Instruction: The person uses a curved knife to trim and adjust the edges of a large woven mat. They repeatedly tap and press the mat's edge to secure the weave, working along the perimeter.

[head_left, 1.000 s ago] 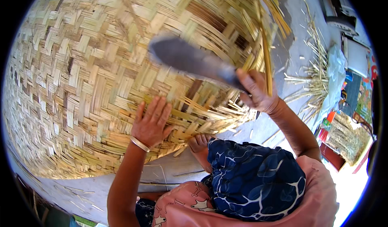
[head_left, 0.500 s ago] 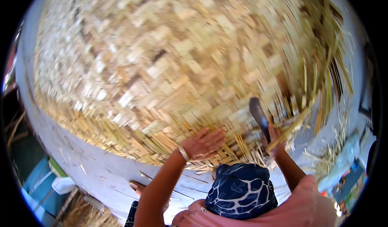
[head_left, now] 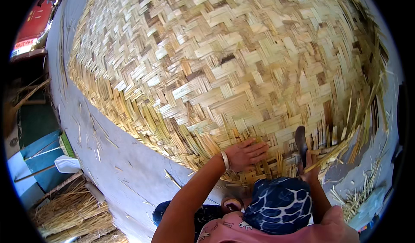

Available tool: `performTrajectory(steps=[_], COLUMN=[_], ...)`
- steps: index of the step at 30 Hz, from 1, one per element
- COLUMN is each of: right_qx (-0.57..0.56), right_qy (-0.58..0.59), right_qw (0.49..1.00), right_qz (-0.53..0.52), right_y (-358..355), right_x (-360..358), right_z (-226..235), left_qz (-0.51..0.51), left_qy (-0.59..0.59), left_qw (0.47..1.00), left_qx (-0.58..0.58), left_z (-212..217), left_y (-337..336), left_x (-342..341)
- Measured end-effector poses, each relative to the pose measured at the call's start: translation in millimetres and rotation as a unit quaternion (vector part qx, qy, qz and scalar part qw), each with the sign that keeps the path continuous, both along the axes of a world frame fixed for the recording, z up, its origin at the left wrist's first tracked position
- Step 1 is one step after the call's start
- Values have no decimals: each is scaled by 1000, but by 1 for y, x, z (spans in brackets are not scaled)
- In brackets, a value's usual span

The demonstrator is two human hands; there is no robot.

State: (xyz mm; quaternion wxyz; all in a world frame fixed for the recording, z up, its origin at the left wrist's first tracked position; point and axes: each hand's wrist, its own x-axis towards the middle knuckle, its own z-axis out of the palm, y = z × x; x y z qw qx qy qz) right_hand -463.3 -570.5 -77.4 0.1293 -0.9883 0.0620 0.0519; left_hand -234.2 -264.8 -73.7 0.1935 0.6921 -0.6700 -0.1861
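Note:
A large mat woven from flat pale straw-coloured strips (head_left: 225, 70) spreads across most of the view. On its near edge my left hand (head_left: 247, 155), with a pale bangle at the wrist, lies palm down, fingers extended and holding nothing. To its right, my right hand (head_left: 310, 171) grips a knife (head_left: 300, 141) by the handle, which the fingers hide. The dark, curved blade points away from me over the mat's border, where short strip ends stick up. My knee in blue patterned cloth (head_left: 279, 206) hides part of the near edge and stands between my forearms.
Loose strips (head_left: 367, 122) jut from the mat's right edge. Cut scraps (head_left: 356, 195) lie beside a clear plastic bag (head_left: 369, 212) at right. Stick-like scraps dot the grey floor (head_left: 112, 156). At lower left are bundled dry stalks (head_left: 78, 212) and a white container (head_left: 67, 164).
The view has swung, so the mat and both hands sit farther right and slightly lower. The knife looks more upright. A foot now shows left of the knee. Both hands keep their grip and pose.

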Motion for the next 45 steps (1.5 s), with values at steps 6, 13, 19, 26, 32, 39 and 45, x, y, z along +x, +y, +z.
performTrajectory(steps=[6, 13, 19, 26, 32, 39, 45], right_qx=[-5, 20, 25, 19, -23, 1, 322], right_qy=[62, 107, 59, 122, 157, 74, 125], right_qw=[997, 992, 996, 990, 986, 990, 938], right_qz=[-44, -71, -63, -67, -43, -120, -30], right_y=[5, 10, 9, 13, 19, 88, 114], right_x=[2, 19, 18, 27, 48, 28, 5], right_z=[6, 24, 19, 32, 72, 186, 277], left_qz=[3, -4, -16, -7, -5, -4, -13], left_qy=[21, -25, -68, -74, -79, -121, -135], left_qw=[999, 999, 994, 997, 997, 993, 990], left_qx=[24, 29, 84, 18, 20, 9, -29], left_z=[8, 13, 12, 8, 11, 5, 13], left_y=[-2, -5, -5, -4, -2, 2, -3], left_x=[2, 1, -4, -5, -5, -7, -8])
